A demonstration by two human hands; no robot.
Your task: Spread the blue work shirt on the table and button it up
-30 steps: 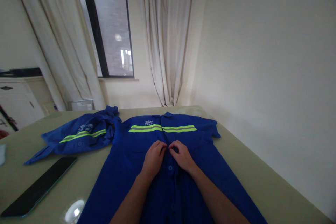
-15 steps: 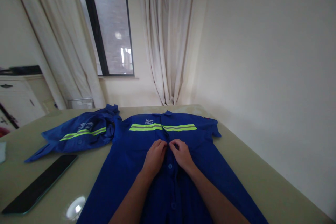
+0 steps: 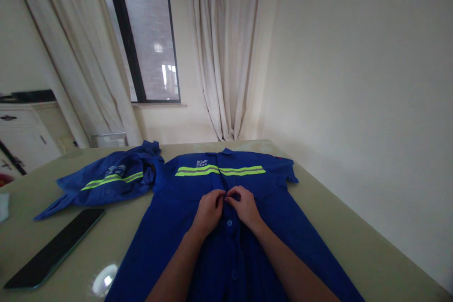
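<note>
Blue fabric covers the near half of the table: a shirt lies flat, front up, collar toward the window, with a yellow-green reflective stripe running across the chest. Both hands rest on the front placket, just below the stripe. The left hand is curled, fingers bent inward, pinching the placket edge at the centre line. The right hand is likewise curled, its thumb and fingertips closed on the cloth at the same spot; the two hands touch at the fingertips. Whether a button is caught between the fingers cannot be told. A button shows on the placket just beneath the hands, and a second button lies lower, between the forearms. To the left, a second shirt of the same blue with the same stripe lies crumpled, touching the flat shirt at its left shoulder. A dark tablet lies flat near the left table edge, apart from both shirts. Pale curtains hang at each side of the window, and a white cabinet stands at far left beyond the table.
</note>
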